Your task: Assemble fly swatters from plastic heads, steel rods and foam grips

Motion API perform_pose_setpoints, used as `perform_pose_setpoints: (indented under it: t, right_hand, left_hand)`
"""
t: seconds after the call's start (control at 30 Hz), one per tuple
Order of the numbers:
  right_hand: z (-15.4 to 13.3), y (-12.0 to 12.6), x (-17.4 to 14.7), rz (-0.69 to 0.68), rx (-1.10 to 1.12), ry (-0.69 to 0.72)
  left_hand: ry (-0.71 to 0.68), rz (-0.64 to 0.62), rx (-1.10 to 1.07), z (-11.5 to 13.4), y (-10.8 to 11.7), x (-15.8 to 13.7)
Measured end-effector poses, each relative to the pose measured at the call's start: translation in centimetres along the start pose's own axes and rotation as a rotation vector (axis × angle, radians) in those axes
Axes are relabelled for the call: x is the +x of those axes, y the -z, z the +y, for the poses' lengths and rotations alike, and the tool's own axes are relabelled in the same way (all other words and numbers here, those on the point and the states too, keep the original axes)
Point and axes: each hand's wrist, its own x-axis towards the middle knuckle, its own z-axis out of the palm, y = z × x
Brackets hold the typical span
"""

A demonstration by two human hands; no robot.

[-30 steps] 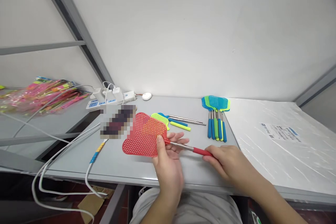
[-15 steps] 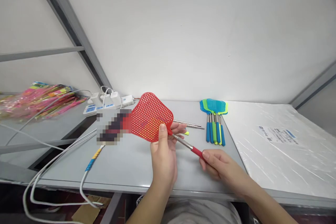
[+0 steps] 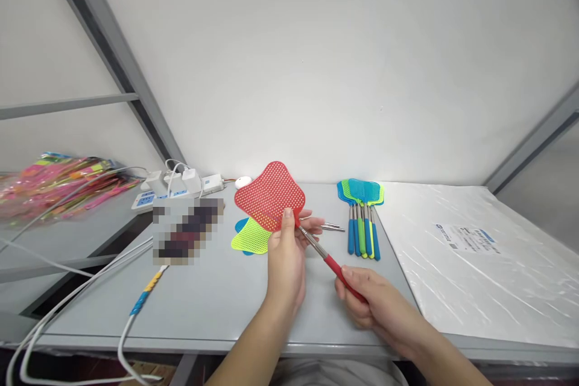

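Observation:
A red fly swatter [image 3: 271,193] is held up over the table between both hands. My left hand [image 3: 287,259] pinches the neck of its perforated head, thumb on top and other fingers partly behind it. Its metal shaft slants down to the red grip, which my right hand [image 3: 368,295] is closed around. Behind my left hand lie a yellow-green swatter head [image 3: 251,238] and a blue one [image 3: 246,252] under it. Several thin metal rods [image 3: 333,226] rest nearby, partly hidden by my fingers. To the right is a pile of blue and green fly swatters [image 3: 364,223].
White wrapped sheet with a label [image 3: 465,265] covers the table's right side. At left are a power strip with chargers [image 3: 169,193], a blurred-out dark object [image 3: 190,232], white cables [image 3: 124,325] and bagged pink and yellow items [image 3: 63,187]. A wall stands behind.
The red swatter's head has turned and shifted slightly right, uncovering the yellow-green and blue heads beneath. My right hand has moved slightly lower, and more of the red grip shows. The camera view has shifted a little.

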Motion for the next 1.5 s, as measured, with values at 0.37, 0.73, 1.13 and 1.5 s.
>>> perform_pose_setpoints:
  t: [0.37, 0.73, 1.13, 1.5]
  right_hand:
    - [-2.4, 3.1, -0.3, 0.479, -0.683, 0.413]
    - [-1.7, 7.1, -0.7, 0.784, -1.029, 0.415]
    - [-1.5, 7.2, 0.0, 0.796, -1.221, 0.285]
    - [-1.4, 7.1, 0.0, 0.788, -1.293, 0.221]
  left_hand:
    - [-0.067, -0.550, 0.776, -2.9, -5.0, 2.3]
    - [-0.316, -0.653, 1.499, -6.9, -8.8, 8.2]
    - [-0.410, -0.666, 1.795, -8.6, -9.3, 8.5]
    - [-0.489, -0.714, 1.863, -9.2, -8.9, 9.1]
